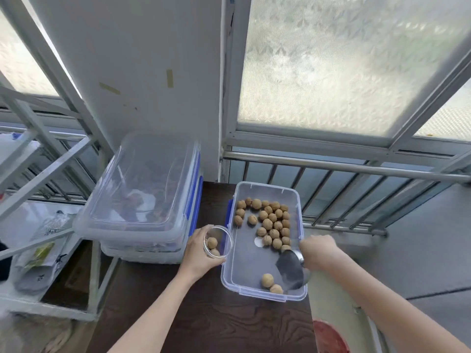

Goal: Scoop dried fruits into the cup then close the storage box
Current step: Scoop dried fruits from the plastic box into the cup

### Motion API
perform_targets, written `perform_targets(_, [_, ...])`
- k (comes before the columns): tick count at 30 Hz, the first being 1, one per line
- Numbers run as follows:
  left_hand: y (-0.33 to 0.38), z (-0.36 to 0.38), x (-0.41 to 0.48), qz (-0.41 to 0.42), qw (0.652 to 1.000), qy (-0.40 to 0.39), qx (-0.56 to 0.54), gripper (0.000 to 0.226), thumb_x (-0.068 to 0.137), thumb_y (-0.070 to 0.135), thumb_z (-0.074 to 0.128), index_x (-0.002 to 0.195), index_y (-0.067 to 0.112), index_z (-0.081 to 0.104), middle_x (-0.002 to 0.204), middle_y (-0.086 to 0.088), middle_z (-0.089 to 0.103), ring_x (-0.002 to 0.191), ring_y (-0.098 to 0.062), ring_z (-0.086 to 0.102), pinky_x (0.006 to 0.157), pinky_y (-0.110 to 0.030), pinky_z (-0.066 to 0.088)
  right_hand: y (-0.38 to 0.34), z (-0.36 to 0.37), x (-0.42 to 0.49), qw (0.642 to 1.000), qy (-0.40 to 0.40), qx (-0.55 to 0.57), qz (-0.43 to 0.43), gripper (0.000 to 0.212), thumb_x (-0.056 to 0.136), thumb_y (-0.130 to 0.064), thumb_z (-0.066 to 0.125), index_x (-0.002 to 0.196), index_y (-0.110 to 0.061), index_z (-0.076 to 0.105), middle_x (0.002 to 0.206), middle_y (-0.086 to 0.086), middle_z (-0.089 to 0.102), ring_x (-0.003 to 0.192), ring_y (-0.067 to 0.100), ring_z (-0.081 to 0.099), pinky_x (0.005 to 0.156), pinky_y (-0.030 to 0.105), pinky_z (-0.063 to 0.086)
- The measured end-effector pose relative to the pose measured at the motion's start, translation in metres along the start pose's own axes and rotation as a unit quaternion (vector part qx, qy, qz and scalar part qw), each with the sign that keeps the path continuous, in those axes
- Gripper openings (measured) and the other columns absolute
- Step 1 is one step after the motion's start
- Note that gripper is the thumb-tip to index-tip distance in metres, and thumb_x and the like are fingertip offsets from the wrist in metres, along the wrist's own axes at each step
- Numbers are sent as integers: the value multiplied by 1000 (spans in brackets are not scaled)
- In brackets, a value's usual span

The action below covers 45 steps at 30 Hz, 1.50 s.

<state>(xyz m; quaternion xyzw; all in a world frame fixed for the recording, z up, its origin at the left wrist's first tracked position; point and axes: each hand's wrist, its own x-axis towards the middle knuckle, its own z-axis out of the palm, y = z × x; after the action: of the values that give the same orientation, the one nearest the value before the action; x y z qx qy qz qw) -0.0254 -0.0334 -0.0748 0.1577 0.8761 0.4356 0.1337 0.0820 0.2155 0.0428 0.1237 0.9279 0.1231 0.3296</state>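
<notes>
An open clear storage box (251, 271) with blue clips sits on the dark wooden table (204, 322). Several walnuts (270, 224) lie in its far half and two walnuts (267, 280) near its front edge. My right hand (318, 252) grips a metal scoop (291, 270), whose empty blade points down into the box's near right corner beside those two walnuts. My left hand (200, 253) holds a clear cup (218, 242) tilted toward the box, just left of its rim, with two walnuts inside.
Stacked clear lidded boxes (142, 189) stand left of the open box. A white metal rack (51, 174) with bags stands at far left. A railing (344, 169) and frosted windows lie behind. A chair with a red mark (331, 335) stands right of the table.
</notes>
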Motion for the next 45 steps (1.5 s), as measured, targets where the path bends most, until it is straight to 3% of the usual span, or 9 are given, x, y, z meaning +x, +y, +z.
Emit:
perform_targets(10, [-6,7,-17,8,1000,-6,-1,84,47,32,86,122,25,50,118,7,54,110,-7,49,95,-22,37,-18,47,39,999,-50,14,-6,34,89,-19,48,121,-14,56,120,4,61,115,26,59,89,33,48])
perform_targets(14, [-5,6,-17,17,1000,-14,0,84,46,31,87,121,27,49,117,8,54,108,-6,49,95,-23,39,9,66,42,983,-118,142,6,16,83,-28,53,83,-12,54,61,-2,55,71,25,62,73,30,51])
perform_targets(17, [-4,4,-14,20,1000,-21,2,82,46,33,86,120,31,49,114,8,55,107,-6,51,93,-22,40,12,77,44,970,-115,213,6,30,81,-33,54,59,-13,51,54,-2,58,54,21,59,60,28,52])
perform_targets(19, [-3,2,-12,20,999,-26,0,82,46,34,87,119,30,49,115,9,55,107,-5,51,93,-20,39,4,83,49,958,-115,262,-3,33,86,-34,54,64,-10,57,62,4,63,46,18,54,49,25,45])
perform_targets(22, [1,0,-11,25,999,-34,1,79,47,36,87,114,41,46,109,19,51,103,0,49,89,-13,37,-15,92,65,937,-95,336,0,32,89,-37,54,74,-10,58,63,5,62,56,22,57,53,28,45])
perform_targets(25, [2,-2,-11,30,999,-40,6,76,48,34,87,104,54,39,106,30,46,101,6,47,86,-2,36,-29,97,81,919,-71,387,21,40,91,-38,52,60,-12,52,54,-2,57,49,14,54,55,26,44])
perform_targets(28, [1,-2,-11,18,999,-42,-6,79,46,36,86,113,44,45,112,20,52,107,2,49,94,-16,41,-31,101,100,911,-61,408,19,44,90,-39,52,52,-18,47,53,-6,59,58,15,57,63,26,45])
perform_targets(35, [4,-4,-9,14,999,-45,-11,74,47,38,86,104,54,42,111,23,51,107,8,48,90,-12,41,-27,99,135,883,-60,463,-47,26,91,-34,54,74,-15,52,56,-4,56,40,7,45,39,18,36])
perform_targets(45, [3,-3,-2,-18,999,-14,-43,77,43,35,89,105,51,46,111,21,55,107,5,51,92,-20,43,-33,139,114,791,-21,606,-82,17,97,-21,48,102,-9,59,55,-5,43,41,0,36,44,14,30])
